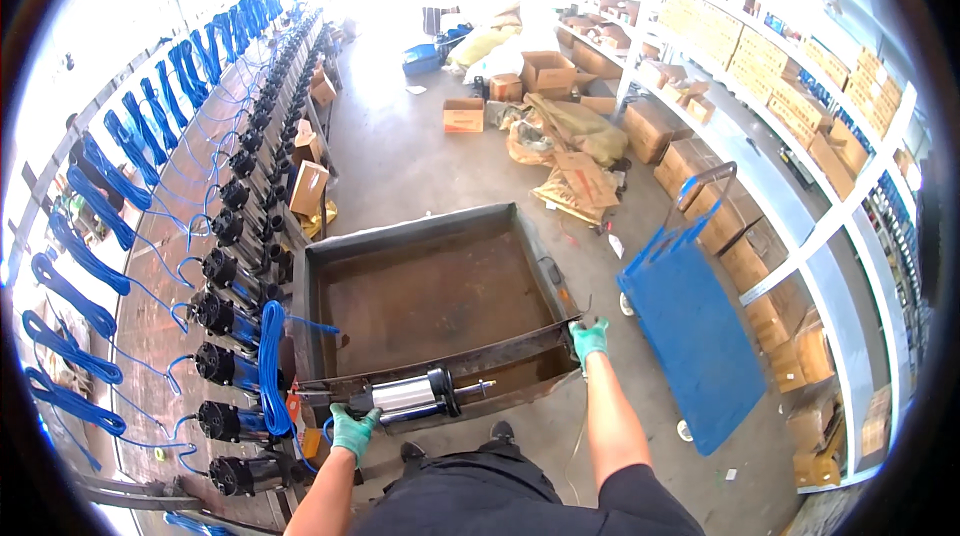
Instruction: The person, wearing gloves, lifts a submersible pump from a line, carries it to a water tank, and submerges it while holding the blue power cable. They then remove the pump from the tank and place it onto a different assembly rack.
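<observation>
Warehouse-workshop, plainly, part storeroom and part assembly floor. From nine to eleven o'clock, a long workbench point(150, 336) lined with black pump motors point(222, 316) in a row, coils of blue cable point(95, 316) hung along the wall. At two to four o'clock, white metal shelving point(800, 226) stacked with brown cartons point(760, 61). Up at twelve, loose cardboard boxes point(463, 114) and sacks point(570, 131) strewn over bare concrete floor point(400, 156). Dead centre, a rusty steel tray cart point(430, 296); at three o'clock, a blue platform trolley point(690, 346).
</observation>
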`<state>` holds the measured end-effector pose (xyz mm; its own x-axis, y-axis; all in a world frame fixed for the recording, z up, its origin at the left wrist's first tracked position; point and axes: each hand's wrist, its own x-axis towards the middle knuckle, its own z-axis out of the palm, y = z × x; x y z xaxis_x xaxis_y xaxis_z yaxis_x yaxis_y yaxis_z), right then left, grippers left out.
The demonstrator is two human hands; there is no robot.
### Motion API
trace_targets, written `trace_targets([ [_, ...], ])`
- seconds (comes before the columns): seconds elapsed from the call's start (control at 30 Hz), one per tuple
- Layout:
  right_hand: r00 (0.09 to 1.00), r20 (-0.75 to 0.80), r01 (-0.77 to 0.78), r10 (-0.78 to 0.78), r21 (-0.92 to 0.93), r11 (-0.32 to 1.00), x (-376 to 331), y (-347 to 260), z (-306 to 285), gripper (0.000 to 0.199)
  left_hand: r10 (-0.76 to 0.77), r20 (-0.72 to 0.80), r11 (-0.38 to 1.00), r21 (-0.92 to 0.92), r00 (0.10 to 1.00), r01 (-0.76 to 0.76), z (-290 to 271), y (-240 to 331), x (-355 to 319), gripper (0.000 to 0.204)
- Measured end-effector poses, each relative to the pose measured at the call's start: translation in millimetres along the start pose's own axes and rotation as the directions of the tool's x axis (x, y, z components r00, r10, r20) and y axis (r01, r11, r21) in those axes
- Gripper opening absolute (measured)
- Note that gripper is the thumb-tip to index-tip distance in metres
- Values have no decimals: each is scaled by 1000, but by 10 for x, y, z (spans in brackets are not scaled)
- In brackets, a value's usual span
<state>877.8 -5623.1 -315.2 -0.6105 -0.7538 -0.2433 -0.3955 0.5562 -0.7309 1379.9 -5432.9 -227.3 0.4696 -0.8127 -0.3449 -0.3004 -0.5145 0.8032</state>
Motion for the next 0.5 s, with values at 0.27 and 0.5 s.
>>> trace_targets([
  [0.27,869,292,428,-399,-38,903,-712,-635,-33,32,22,22,998,-59,1000,-21,-83,32,-28,70],
  [0.5,715,698,-328,35,292,898,-1495,-417,154,19,-36,30,998,47,999,35,-100,371,-124,74],
])
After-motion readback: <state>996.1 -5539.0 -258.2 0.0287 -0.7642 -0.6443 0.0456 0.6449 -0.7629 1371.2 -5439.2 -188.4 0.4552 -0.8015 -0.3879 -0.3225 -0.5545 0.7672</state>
